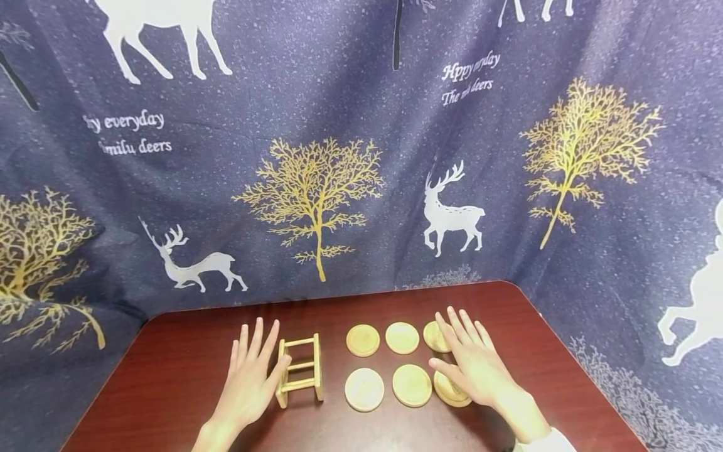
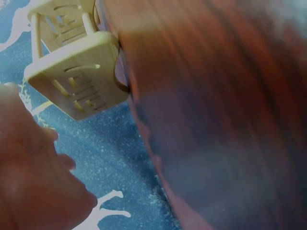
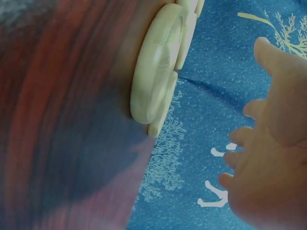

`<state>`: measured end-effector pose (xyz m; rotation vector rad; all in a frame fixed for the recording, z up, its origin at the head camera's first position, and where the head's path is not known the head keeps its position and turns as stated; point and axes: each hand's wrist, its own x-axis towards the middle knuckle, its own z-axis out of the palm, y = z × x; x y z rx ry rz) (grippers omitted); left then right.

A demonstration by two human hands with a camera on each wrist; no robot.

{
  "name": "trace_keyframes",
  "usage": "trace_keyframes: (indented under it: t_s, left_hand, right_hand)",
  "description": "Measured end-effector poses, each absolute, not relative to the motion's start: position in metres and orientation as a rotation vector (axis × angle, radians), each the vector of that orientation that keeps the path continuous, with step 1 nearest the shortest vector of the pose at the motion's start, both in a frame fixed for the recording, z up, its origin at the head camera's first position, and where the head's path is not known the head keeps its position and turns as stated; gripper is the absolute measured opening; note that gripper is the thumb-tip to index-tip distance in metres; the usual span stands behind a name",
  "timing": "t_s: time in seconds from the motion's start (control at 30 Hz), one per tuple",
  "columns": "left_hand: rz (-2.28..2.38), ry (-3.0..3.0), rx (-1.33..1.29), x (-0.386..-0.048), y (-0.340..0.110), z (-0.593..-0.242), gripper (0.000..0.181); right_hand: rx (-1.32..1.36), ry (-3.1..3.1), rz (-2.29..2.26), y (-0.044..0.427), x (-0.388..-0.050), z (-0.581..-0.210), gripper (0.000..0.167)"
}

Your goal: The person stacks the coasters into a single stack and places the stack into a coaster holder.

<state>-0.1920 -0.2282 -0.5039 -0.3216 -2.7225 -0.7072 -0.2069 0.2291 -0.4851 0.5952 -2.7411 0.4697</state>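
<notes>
A small light-wood rack (image 1: 301,364) with carved end panels and thin cross bars stands left of the table's middle. In the left wrist view its near end panel (image 2: 79,79) shows cut-out shapes. Just left of the rack my left hand (image 1: 246,376) hovers with fingers extended, holding nothing. Right of the rack lie several round wooden coasters in two rows, such as one at the front left (image 1: 364,389) and one at the back (image 1: 402,338). My right hand (image 1: 474,364), fingers spread, is above the rightmost coasters, partly hiding them. A raised rim shows on the nearest coaster (image 3: 156,67).
The dark red wooden table (image 1: 186,351) has rounded far corners. Behind it and along its sides hangs a blue cloth (image 1: 350,100) printed with white deer and yellow trees. A white sleeve (image 1: 545,441) covers the right forearm.
</notes>
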Motion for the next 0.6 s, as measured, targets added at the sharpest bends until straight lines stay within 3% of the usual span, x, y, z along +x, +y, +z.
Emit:
trace_keyframes:
  t_s: [0.6]
  left_hand:
    - [-0.978,-2.725,-0.298,-0.188,-0.215,-0.502,0.086]
  right_hand:
    - [0.595,-2.724,0.577,0.231,-0.199,-0.490,0.088]
